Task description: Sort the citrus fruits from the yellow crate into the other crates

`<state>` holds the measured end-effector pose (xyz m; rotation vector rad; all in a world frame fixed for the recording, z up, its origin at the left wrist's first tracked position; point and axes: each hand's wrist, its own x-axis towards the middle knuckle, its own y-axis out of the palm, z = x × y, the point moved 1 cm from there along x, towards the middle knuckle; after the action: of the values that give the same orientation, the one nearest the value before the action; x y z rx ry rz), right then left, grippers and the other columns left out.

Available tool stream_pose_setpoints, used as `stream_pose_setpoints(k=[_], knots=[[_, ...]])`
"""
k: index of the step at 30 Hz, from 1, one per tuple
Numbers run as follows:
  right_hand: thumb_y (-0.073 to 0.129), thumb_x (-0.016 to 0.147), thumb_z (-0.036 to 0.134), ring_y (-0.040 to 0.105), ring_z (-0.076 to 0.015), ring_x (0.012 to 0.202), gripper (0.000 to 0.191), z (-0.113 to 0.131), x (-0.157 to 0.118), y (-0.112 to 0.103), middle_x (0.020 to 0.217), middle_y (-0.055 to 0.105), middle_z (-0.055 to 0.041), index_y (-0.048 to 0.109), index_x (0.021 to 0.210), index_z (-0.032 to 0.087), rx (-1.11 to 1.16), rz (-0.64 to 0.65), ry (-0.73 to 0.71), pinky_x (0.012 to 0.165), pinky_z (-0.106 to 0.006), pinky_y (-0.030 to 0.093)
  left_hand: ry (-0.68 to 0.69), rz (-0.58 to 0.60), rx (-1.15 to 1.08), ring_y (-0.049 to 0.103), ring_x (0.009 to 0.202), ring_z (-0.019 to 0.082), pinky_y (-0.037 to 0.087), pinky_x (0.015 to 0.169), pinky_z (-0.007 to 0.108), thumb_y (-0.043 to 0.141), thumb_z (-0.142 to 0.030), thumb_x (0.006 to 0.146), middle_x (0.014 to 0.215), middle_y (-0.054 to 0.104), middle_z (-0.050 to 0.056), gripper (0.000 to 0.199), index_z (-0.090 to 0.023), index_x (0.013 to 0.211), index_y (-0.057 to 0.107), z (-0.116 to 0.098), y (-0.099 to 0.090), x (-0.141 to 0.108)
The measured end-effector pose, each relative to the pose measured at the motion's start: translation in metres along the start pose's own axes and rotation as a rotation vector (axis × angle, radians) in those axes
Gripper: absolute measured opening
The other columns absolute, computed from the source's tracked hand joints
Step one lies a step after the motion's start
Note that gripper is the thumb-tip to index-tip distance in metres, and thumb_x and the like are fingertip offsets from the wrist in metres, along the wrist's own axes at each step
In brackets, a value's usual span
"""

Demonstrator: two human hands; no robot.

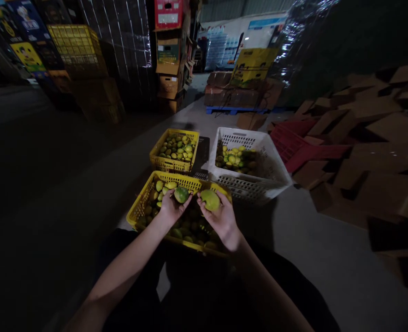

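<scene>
The left hand [172, 208] cradles a dark-green round fruit [181, 194], the right hand [223, 216] grips a yellow-green oval fruit [209, 200] — both above the near rim of fruit-filled yellow plastic crate [134, 210]; bare grey floor [314, 244] opens rightward; the white plastic crate's [276, 173] lettering is illegible.

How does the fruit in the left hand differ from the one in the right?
The dark green fruit in the left hand is deeper in colour than the yellow-green fruit in the right hand. The dark green one also looks somewhat smaller than the yellow-green one. Both are rounded and held above the near yellow plastic crate.
</scene>
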<state>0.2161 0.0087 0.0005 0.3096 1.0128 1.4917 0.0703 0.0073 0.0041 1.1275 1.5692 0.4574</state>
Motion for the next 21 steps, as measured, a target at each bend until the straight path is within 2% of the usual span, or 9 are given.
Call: stream_pose_setpoints(k=[4,6,9,12,15,18,21], knots=[[0.050,0.088,0.026,0.067,-0.0143,0.071,0.018,-0.007,0.009,-0.009,0.072,0.071,-0.0002,0.062,0.075,0.022,0.095,-0.169,-0.015,0.068,-0.029,0.058,0.012,0.016,0.022,0.067,0.086,0.019,0.059,0.072,0.032,0.038,-0.023,0.093,0.093,0.069,0.006,0.025,-0.019,0.105,0.059,0.002,0.001,0.000],[0.051,0.088,0.022,0.067,-0.0134,0.070,0.016,-0.008,0.008,-0.008,0.071,0.070,0.0017,0.061,0.075,0.022,0.118,-0.206,-0.017,0.070,-0.029,0.059,-0.001,0.015,0.024,0.067,0.083,0.018,0.059,0.070,0.030,0.038,-0.024,0.093,0.090,0.068,0.007,0.023,-0.018,0.101,0.060,0.002,0.001,-0.001],[0.055,0.087,0.026,0.068,-0.0136,0.069,0.014,-0.006,0.003,0.000,0.073,0.072,-0.0017,0.063,0.078,0.020,0.115,-0.105,0.052,0.064,-0.024,0.058,-0.047,0.029,0.016,0.066,0.077,0.017,0.058,0.066,0.027,0.042,-0.026,0.091,0.081,0.067,0.008,0.022,-0.015,0.092,0.061,0.001,0.002,-0.003],[0.053,0.090,0.034,0.067,-0.0136,0.063,0.022,-0.002,-0.004,0.010,0.075,0.074,-0.0053,0.066,0.085,0.017,0.151,0.048,0.085,0.056,-0.021,0.056,-0.071,0.202,0.030,0.066,0.075,0.016,0.056,0.066,0.024,0.049,-0.025,0.087,0.082,0.067,0.008,0.019,-0.014,0.090,0.063,0.000,0.005,-0.008],[0.050,0.091,0.035,0.067,-0.0138,0.059,0.025,-0.001,-0.008,0.015,0.075,0.074,-0.0046,0.067,0.085,0.017,0.196,0.126,0.028,0.051,-0.021,0.055,-0.072,0.339,0.111,0.064,0.066,0.013,0.055,0.059,0.022,0.055,-0.024,0.084,0.078,0.067,0.004,0.013,-0.014,0.084,0.064,0.000,0.008,-0.017],[0.052,0.089,0.034,0.067,-0.0146,0.057,0.023,-0.002,-0.010,0.014,0.075,0.074,-0.0038,0.066,0.081,0.018,0.180,0.161,0.022,0.048,-0.022,0.054,-0.084,0.359,0.200,0.061,0.056,0.012,0.052,0.050,0.021,0.058,-0.024,0.080,0.067,0.063,0.003,0.014,-0.014,0.071,0.060,0.000,0.008,-0.024],[0.054,0.087,0.034,0.067,-0.0146,0.055,0.020,-0.002,-0.012,0.012,0.072,0.074,-0.0019,0.066,0.078,0.020,0.159,0.164,0.039,0.046,-0.022,0.054,-0.101,0.363,0.225,0.060,0.052,0.012,0.050,0.046,0.021,0.058,-0.025,0.080,0.064,0.062,0.002,0.017,-0.014,0.067,0.058,0.000,0.007,-0.026]])
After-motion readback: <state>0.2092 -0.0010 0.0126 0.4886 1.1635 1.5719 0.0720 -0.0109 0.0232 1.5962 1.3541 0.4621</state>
